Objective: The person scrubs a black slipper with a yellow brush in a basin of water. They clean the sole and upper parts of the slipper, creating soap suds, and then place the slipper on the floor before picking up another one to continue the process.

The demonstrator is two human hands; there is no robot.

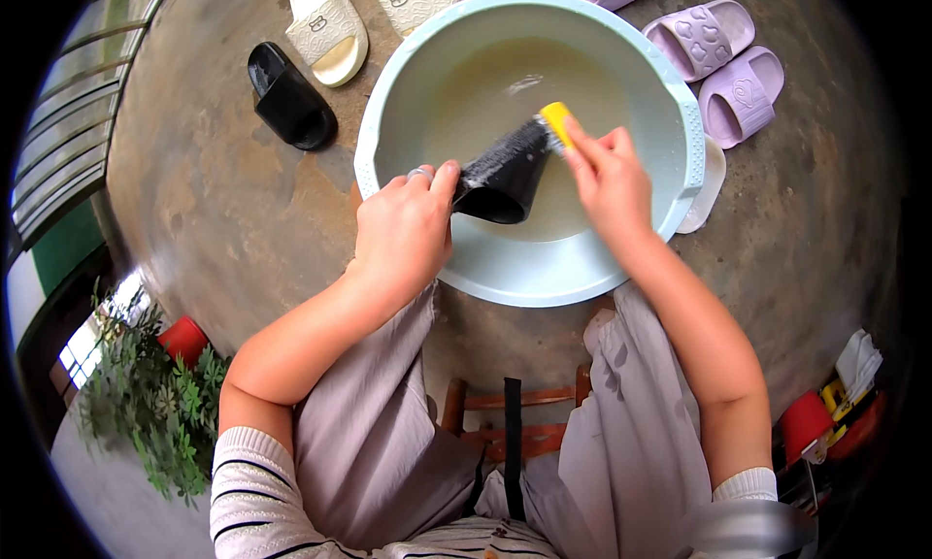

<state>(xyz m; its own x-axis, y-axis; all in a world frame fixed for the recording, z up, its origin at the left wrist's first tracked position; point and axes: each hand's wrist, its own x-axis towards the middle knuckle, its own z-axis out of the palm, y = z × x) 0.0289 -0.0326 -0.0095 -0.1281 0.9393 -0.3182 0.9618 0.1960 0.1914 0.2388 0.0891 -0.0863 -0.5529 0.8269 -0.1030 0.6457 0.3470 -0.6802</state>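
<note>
A black slide slipper (pixel 505 176) with white suds on its strap is tilted over the pale blue basin (pixel 529 285). My left hand (pixel 408 214) is closed on the slipper's near left end. My right hand (pixel 614 180) grips a small yellow brush (pixel 555 122), whose pale bristles touch the foamy far edge of the strap. Cloudy water (pixel 573 205) stands in the basin below. My right fingers partly cover the brush, and the slipper's sole is mostly hidden.
Another black slipper (pixel 291 98) lies left of the basin, near cream slippers (pixel 328 30). Lilac slippers (pixel 701 40) rest beyond and to the right. A white sole (pixel 707 185) shows beside the rim. A leafy plant (pixel 160 394) stands at left, and a red container (pixel 804 425) at right.
</note>
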